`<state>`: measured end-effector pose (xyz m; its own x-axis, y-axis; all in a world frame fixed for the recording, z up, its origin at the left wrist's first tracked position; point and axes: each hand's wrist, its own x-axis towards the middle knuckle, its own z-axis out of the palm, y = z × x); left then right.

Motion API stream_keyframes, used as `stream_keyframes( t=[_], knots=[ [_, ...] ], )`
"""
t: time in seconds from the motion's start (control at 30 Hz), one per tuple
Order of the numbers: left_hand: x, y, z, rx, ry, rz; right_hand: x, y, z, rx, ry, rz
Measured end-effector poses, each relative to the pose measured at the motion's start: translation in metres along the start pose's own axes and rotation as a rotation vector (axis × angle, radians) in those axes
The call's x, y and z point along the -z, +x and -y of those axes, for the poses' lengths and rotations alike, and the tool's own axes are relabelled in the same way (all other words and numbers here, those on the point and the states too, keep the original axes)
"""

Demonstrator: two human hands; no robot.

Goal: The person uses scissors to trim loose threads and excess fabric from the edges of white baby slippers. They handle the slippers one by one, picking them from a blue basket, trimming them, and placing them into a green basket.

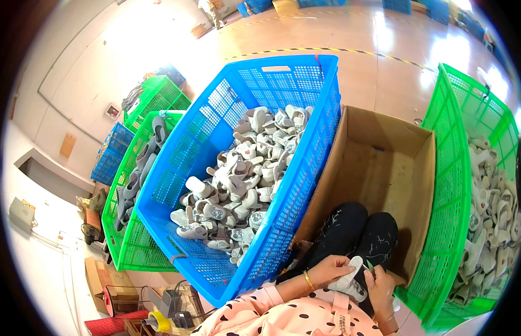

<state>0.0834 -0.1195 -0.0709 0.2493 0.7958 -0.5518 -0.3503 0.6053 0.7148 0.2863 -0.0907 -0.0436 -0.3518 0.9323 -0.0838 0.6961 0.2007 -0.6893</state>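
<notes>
Over my lap, my left hand [326, 270] pinches a small light-grey shoe [350, 285] by one end, a gold bangle on its wrist. The shoe has a dark printed pattern on its upper. Close against the shoe's other side, my right hand [380, 287] is closed round a small green tool [369, 264], of which only a tip shows; its exact kind is hidden by the fingers. To my left, a large blue basket [319, 162] holds a heap of similar grey shoes [238, 173].
An open cardboard box [383, 159] stands before my knees. On the right is a green basket [448, 224] with more pale shoes [490, 218]. Another green basket [126, 246] holds dark shoes [142, 162]. A yellow tape roll [159, 322] lies at lower left. A person [211, 11] stands far off.
</notes>
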Motion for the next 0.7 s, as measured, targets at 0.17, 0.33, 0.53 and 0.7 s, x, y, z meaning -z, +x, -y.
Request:
stream_keyframes(
  t=[0.17, 0.33, 0.53, 0.7],
  knots=[
    [0.006, -0.004, -0.015, 0.007, 0.176, -0.029, 0.007, -0.006, -0.005, 0.046, -0.069, 0.032],
    [0.011, 0.009, 0.002, -0.014, 0.094, -0.106, 0.008, -0.005, -0.01, 0.096, -0.282, 0.106],
    [0.008, 0.005, -0.007, 0.057, 0.025, -0.05, 0.024, -0.001, -0.006, 0.299, -0.467, 0.018],
    [0.012, 0.004, -0.003, 0.01, 0.069, -0.053, 0.021, -0.001, -0.001, 0.372, -0.59, 0.047]
  ],
)
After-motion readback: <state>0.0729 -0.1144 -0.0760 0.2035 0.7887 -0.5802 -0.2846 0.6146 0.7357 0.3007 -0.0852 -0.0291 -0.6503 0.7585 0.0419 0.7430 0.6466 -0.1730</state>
